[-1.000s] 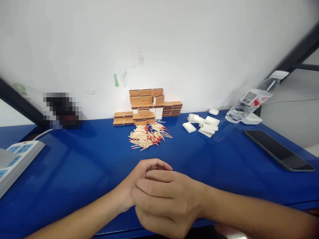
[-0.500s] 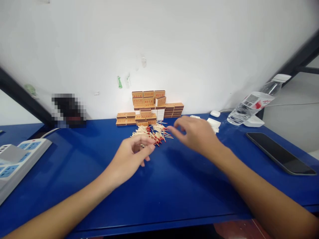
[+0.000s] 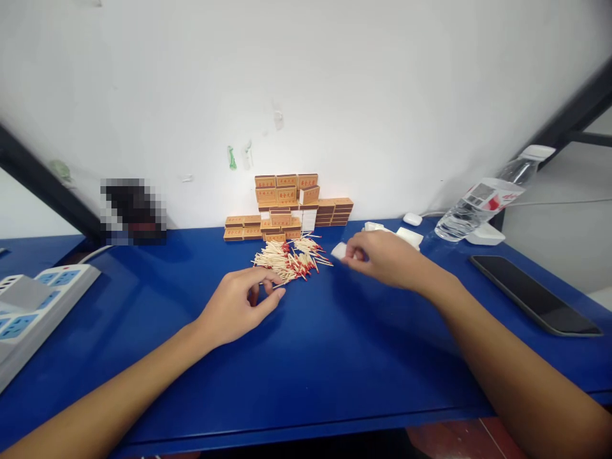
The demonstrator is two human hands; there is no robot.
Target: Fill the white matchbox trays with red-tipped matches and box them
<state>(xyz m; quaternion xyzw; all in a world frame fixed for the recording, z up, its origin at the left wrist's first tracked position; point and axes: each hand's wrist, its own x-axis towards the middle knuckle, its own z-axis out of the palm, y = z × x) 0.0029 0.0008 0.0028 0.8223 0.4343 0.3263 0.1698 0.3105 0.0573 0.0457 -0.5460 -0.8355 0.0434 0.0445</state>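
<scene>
Matches in a loose match pile (image 3: pixel 291 255) lie on the blue surface (image 3: pixel 310 357), and both hands work at its edges. The right hand (image 3: pixel 385 258), just right of the pile, has its grip pinched on a white tray (image 3: pixel 338 250), which is held clear of the sticks between thumb and fingertips. The left hand (image 3: pixel 236 306) sits at the pile's near-left edge with its fingers curled over the outermost matches. Whether its grip has closed on any stick cannot be told from here.

Judging by this, the handling goes best if the tray is kept level with its open face up and is brought close beside the pile. The left fingers should gather sticks that already lie parallel rather than raking across crossed ones. A light pinch matters too, since the thin card would likely buckle under pressure.

Behind the pile stand stacked matchboxes (image 3: pixel 287 204), and more white trays (image 3: pixel 411 237) lie to its far right.

Half a second back the right hand hovered open over the pile's right side with nothing in it, and it now carries the tray. The left hand has drawn slightly nearer and curled tighter. A second back both hands were clasped together well short of the pile.
</scene>
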